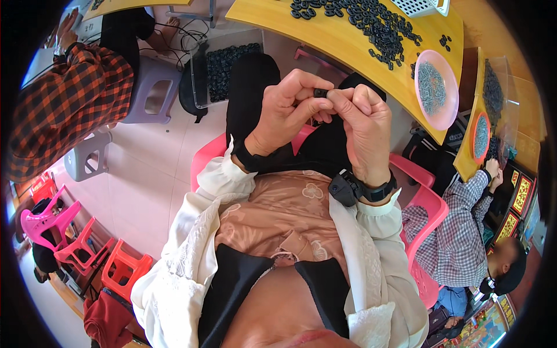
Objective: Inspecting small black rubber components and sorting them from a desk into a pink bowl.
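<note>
A small black plastic part (319,93) is held up over my lap, in front of my chest. My left hand (284,110) pinches it between thumb and index finger. From the other side, my right hand (366,119) meets it with its thumb tip against the part's right end and its fingers curled in. Whether something tiny also sits in the right pinch is hidden. Many similar black parts (380,32) lie loose on the yellow table (278,18) ahead. On its right side stands a pink bowl (450,110) of small silver metal pieces, probably screws.
A clear bin (200,75) of black parts stands beyond my left knee, near cables. A white basket (426,7) sits on the table. One person in a plaid shirt (75,95) is at left; another in checks (455,232) works at right. Red stools (125,267) stand lower left.
</note>
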Demonstrator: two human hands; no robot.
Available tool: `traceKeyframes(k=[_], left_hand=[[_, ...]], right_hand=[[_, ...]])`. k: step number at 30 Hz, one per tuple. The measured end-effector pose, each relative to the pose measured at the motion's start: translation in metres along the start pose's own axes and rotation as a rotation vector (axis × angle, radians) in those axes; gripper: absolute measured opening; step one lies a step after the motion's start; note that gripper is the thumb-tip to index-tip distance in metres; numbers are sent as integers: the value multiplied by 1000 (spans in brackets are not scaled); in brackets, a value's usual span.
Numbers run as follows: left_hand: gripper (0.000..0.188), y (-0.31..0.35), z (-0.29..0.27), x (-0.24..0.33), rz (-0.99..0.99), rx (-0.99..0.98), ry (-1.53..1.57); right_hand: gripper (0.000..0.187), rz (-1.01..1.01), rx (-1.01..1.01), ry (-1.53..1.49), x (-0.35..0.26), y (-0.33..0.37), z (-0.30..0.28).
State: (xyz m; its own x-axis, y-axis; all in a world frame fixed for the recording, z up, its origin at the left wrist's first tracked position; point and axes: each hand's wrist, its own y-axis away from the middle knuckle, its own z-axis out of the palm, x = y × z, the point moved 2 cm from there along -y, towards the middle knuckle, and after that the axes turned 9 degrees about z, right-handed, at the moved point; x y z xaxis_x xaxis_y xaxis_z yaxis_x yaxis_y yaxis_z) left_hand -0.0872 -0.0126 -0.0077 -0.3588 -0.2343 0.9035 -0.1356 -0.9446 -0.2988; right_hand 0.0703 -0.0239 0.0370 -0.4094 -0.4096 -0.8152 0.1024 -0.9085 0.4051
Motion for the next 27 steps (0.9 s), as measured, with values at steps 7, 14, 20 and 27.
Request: traceKeyframes(k=[7, 14, 20, 27], left_hand=[[20, -6, -1, 0, -82, 4, 196], [33, -6, 3, -9, -253, 41, 264], [43, -8, 1, -18, -373, 123, 287], [35, -12, -3, -24, -418, 148, 227]], right_hand=[[34, 15, -10, -103, 2, -7, 0], [23, 23, 30, -39, 9, -16, -18], [16, 52, 18, 8, 21, -32, -30], [12, 108, 38, 16, 23, -34, -34]])
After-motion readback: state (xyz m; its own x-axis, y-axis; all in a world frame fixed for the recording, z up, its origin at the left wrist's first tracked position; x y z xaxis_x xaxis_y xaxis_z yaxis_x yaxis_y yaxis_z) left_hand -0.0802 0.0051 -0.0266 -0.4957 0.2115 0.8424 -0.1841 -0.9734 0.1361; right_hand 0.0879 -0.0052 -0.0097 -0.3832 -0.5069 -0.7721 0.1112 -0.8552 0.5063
